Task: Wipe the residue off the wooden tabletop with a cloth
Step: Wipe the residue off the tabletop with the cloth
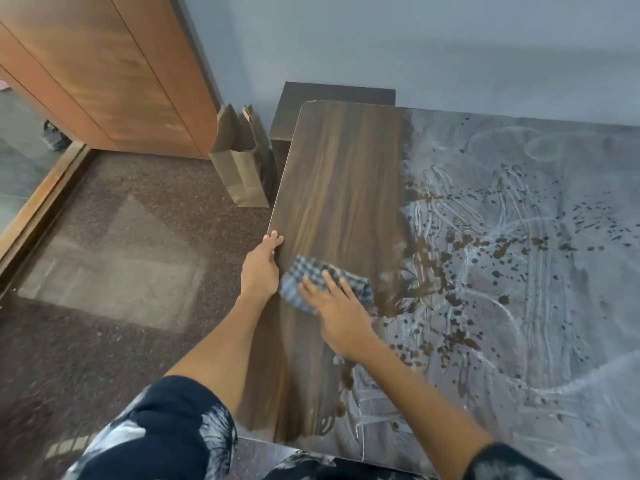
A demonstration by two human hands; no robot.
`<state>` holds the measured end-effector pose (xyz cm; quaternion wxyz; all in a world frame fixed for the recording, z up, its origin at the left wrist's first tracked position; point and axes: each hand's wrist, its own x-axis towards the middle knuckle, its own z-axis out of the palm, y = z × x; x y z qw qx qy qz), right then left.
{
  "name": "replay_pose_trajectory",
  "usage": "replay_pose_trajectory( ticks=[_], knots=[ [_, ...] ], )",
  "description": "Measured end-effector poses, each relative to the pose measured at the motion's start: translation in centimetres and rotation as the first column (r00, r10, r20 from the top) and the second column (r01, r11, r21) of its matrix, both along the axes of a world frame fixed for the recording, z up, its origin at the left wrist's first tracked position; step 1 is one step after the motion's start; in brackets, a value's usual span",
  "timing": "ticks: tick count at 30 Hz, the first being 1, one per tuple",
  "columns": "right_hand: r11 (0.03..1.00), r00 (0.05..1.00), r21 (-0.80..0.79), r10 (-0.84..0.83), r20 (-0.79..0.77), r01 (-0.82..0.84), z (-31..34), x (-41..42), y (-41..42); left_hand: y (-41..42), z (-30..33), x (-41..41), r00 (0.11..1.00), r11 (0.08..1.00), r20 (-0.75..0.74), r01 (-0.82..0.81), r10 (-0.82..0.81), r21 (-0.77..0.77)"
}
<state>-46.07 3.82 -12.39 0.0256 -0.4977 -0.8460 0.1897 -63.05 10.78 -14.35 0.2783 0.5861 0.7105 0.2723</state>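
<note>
On wooden tabletop (332, 188): right hand (341, 315), fingers flat and spread, pressing checked cloth (311, 275); grey residue (519, 258) immediately rightward. Left hand (261, 268) gripping table edge.

cloth (313, 276) on tabletop (341, 174), paper bags (239, 161) left of it

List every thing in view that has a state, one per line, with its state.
wooden tabletop: left strip wiped to bare wood, the rest under grey-white residue
residue: smeared and spattered with dark spots across the right part
checked cloth: pressed flat on the tabletop, at the residue's edge
right hand: fingers spread, pressing on the cloth
left hand: gripping the tabletop's left edge
paper bags: upright on the floor, tops open
</note>
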Motion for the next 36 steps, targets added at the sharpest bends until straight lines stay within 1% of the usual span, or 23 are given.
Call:
replay_pose_trajectory(
  ticks=[1, 2, 4, 6, 7, 9, 11, 12, 14, 15, 16, 17, 19, 21, 22, 24, 26, 27, 29, 31, 32, 34, 36],
  knots=[
    [0.999, 0.999, -0.003, 0.035, 0.003, -0.035, 0.1, 0.9, -1.1, 0.1, 0.0, -0.2, 1.000, 1.000, 0.014, -0.003, 0.003, -0.003],
    [0.999, 0.999, -0.009, 0.034, 0.005, -0.034, 0.4, 2.0, -1.6, 0.2, 0.0, -0.3, 1.000, 1.000, 0.026, -0.007, 0.007, -0.005],
    [0.996, 0.996, -0.013, -0.093, -0.010, 0.093, 0.7, 4.5, -0.4, 0.2, -0.2, -0.3, 1.000, 1.000, 0.028, -0.015, 0.015, 0.002],
    [0.966, 0.966, -0.028, -0.254, 0.040, 0.256, 1.0, 6.1, 3.0, 0.3, -0.3, -0.3, 1.000, 1.000, 0.016, -0.019, 0.018, 0.008],
    [0.952, 0.951, -0.042, -0.301, 0.068, 0.304, 1.1, 6.1, 4.7, 0.4, -0.3, -0.3, 1.000, 1.000, 0.012, -0.021, 0.021, 0.003],
    [0.943, 0.941, -0.045, -0.326, 0.090, 0.330, 1.3, 3.8, 6.5, 0.7, -0.2, -0.5, 1.000, 0.999, -0.010, -0.030, 0.029, -0.021],
    [0.964, 0.963, -0.026, -0.264, 0.052, 0.265, 0.8, 0.8, 5.4, 1.1, 0.0, -0.9, 0.998, 0.999, -0.048, -0.030, 0.028, -0.039],
    [0.983, 0.982, -0.016, -0.184, 0.034, 0.185, 0.5, -0.3, 3.9, 1.3, 0.2, -1.1, 0.998, 0.999, -0.062, -0.021, 0.018, -0.046],
    [0.999, 0.999, -0.028, 0.030, 0.038, -0.029, 0.3, -1.2, -0.1, 1.5, 0.4, -1.2, 0.997, 0.998, -0.078, 0.002, -0.007, -0.061],
    [0.993, 0.993, -0.033, 0.114, 0.038, -0.112, 0.3, -0.9, -1.8, 1.5, 0.6, -1.1, 0.997, 0.998, -0.078, 0.009, -0.014, -0.070],
    [0.988, 0.988, -0.037, 0.152, 0.031, -0.151, 0.4, -0.1, -3.0, 1.4, 0.6, -1.0, 0.997, 0.997, -0.074, 0.015, -0.020, -0.073],
    [0.987, 0.988, -0.047, 0.152, 0.025, -0.151, 0.4, 1.1, -3.8, 1.0, 0.6, -0.7, 0.997, 0.998, -0.071, 0.025, -0.030, -0.066],
    [0.997, 0.997, -0.050, 0.063, 0.038, -0.061, 0.7, 4.0, -3.7, 0.0, 0.5, -0.1, 0.995, 0.998, -0.083, 0.047, -0.051, -0.049],
    [0.993, 0.990, 0.000, -0.119, 0.077, 0.119, 0.7, 6.8, -1.5, -1.0, 0.2, 0.4, 0.989, 0.997, -0.132, 0.064, -0.068, -0.037],
    [0.979, 0.973, -0.005, -0.202, 0.114, 0.204, 0.8, 7.6, 0.2, -1.4, 0.1, 0.5, 0.986, 0.998, -0.152, 0.062, -0.066, -0.029],
    [0.953, 0.945, -0.050, -0.289, 0.151, 0.299, 1.0, 6.7, 3.5, -1.9, 0.1, 0.7, 0.984, 0.998, -0.170, 0.054, -0.057, -0.023],
    [0.939, 0.936, -0.064, -0.327, 0.130, 0.338, 0.9, 3.4, 4.3, -2.2, 0.1, 0.7, 0.982, 0.998, -0.174, 0.062, -0.066, -0.029],
    [0.947, 0.945, -0.053, -0.311, 0.103, 0.318, 0.8, 1.8, 3.6, -2.4, 0.1, 0.7, 0.981, 0.997, -0.176, 0.074, -0.079, -0.035],
    [0.977, 0.978, -0.056, -0.201, 0.049, 0.204, 0.5, -0.1, 0.3, -2.9, 0.1, 0.6, 0.976, 0.993, -0.186, 0.108, -0.114, -0.042],
    [0.995, 0.999, -0.089, -0.043, 0.033, 0.046, 0.5, 0.7, -3.6, -3.5, -0.1, 0.4, 0.971, 0.991, -0.202, 0.127, -0.131, -0.034],
    [0.996, 0.999, -0.093, 0.007, 0.032, -0.004, 0.5, 1.9, -5.1, -3.9, -0.1, 0.3, 0.969, 0.991, -0.206, 0.130, -0.134, -0.030],
    [0.997, 0.999, -0.069, 0.028, 0.041, -0.025, 0.7, 4.9, -6.9, -4.7, -0.3, 0.3, 0.970, 0.991, -0.205, 0.130, -0.132, -0.024],
    [0.999, 0.989, -0.027, -0.022, 0.148, 0.027, 0.9, 7.9, -5.9, -5.4, -0.3, 0.3, 0.970, 0.992, -0.208, 0.127, -0.128, -0.020]
  ],
)
